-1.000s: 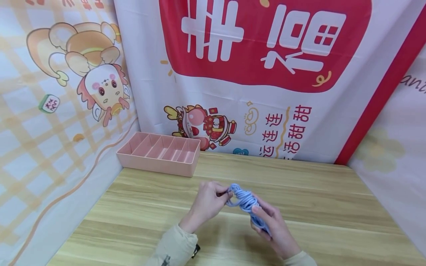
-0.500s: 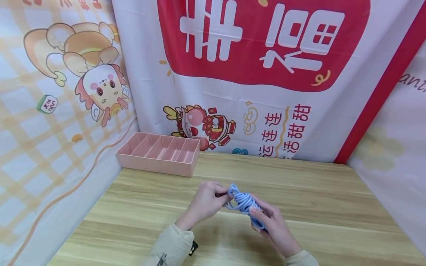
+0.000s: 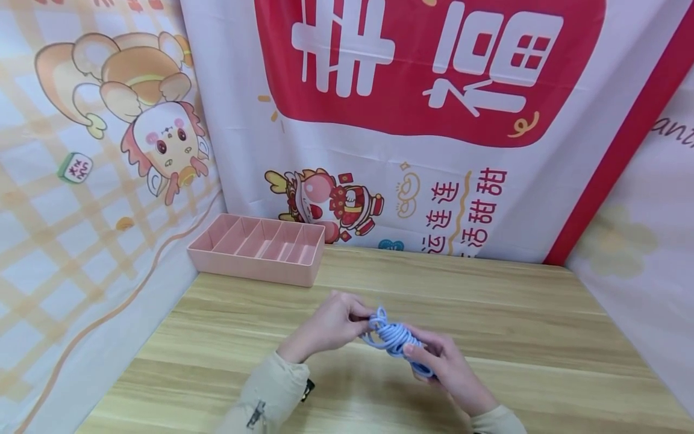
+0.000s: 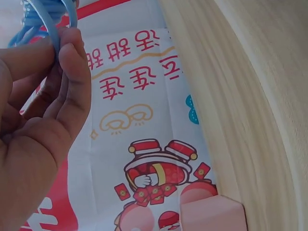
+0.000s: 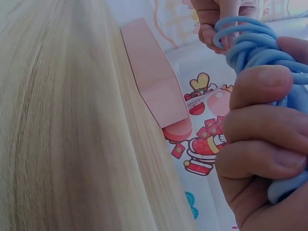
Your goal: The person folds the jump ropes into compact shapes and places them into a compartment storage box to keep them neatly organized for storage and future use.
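Observation:
A bundle of light blue cord point(image 3: 394, 339), coiled and wrapped round its middle, is held between both hands above the table. My right hand point(image 3: 446, 366) grips its lower right part, with the fingers curled round the coils, as the right wrist view shows beside the blue loops point(image 5: 257, 50). At the other end my left hand point(image 3: 337, 322) pinches a strand between thumb and fingertips. In the left wrist view that strand point(image 4: 48, 24) runs down into the pinch of the left hand point(image 4: 48, 106). Small loops stick out at the bundle's upper left end.
A pink tray point(image 3: 252, 268) with several compartments stands at the table's back left, against the printed cloth. The wood-grain table point(image 3: 515, 313) spreads under the hands. Printed cloths point(image 3: 347, 138) wall it at the back and on both sides.
My left hand has drawn slightly left and down, still pinching the strand. The loops at that end have spread a little, and the bundle has shifted slightly in my right hand's grip.

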`<state>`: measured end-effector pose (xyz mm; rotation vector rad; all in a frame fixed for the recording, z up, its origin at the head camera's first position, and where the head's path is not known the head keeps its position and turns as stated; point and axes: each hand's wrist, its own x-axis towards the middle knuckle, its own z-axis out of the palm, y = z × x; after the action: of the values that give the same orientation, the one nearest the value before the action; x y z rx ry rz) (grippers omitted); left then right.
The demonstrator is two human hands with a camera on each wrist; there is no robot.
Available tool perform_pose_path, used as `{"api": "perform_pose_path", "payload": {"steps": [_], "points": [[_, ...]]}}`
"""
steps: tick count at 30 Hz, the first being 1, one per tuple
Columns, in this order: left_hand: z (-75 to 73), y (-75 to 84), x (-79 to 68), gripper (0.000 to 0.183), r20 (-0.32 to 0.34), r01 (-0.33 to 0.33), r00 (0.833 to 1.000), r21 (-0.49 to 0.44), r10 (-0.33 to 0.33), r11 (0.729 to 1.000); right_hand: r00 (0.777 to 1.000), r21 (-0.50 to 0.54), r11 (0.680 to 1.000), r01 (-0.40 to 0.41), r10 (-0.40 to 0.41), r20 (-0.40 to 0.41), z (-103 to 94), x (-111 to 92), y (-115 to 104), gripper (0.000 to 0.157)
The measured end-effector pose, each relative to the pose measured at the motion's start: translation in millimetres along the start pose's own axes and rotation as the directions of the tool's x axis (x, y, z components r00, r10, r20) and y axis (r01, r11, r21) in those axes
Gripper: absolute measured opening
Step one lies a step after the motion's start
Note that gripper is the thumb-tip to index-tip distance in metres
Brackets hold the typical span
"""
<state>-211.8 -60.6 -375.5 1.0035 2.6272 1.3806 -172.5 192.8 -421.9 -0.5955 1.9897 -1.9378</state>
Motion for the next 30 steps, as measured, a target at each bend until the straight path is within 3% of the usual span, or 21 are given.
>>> {"api": "perform_pose_path", "payload": {"steps": [6,11,16,20,24,30], "points": [[-4.9,1.2,-0.6,0.021,0.064,0.031,0.997,-0.02,-0.03,0.999,1.0,-0.076,0.997,0.01,-0.008,0.022,0.3,1,-3,0.04],[-6.5,6.0,0.3,0.018,0.103,-0.045,0.994,0.066,0.038,0.997,1.0,-0.161,0.986,-0.03,0.029,-0.007,2.2,0,-3,0.039],[-7.7,11.2,2.7,0.038,0.11,-0.096,0.99,0.112,0.083,0.989,0.998,-0.118,0.991,-0.06,0.059,-0.013,2.8,-1,-2,0.04],[-7.5,12.7,2.8,0.03,0.099,-0.065,0.993,0.079,0.057,0.995,0.996,-0.071,0.994,-0.088,0.085,-0.038,3.2,-1,-3,0.04],[-7.7,12.3,1.9,0.023,0.091,0.006,0.996,0.008,-0.007,1.0,0.99,-0.038,0.992,-0.117,0.114,-0.087,4.1,-2,-3,0.041],[-11.6,10.4,-0.9,0.017,0.178,0.009,0.984,-0.024,-0.005,1.0,0.988,-0.064,0.991,-0.119,0.112,-0.105,3.9,0,-1,0.041]]}}
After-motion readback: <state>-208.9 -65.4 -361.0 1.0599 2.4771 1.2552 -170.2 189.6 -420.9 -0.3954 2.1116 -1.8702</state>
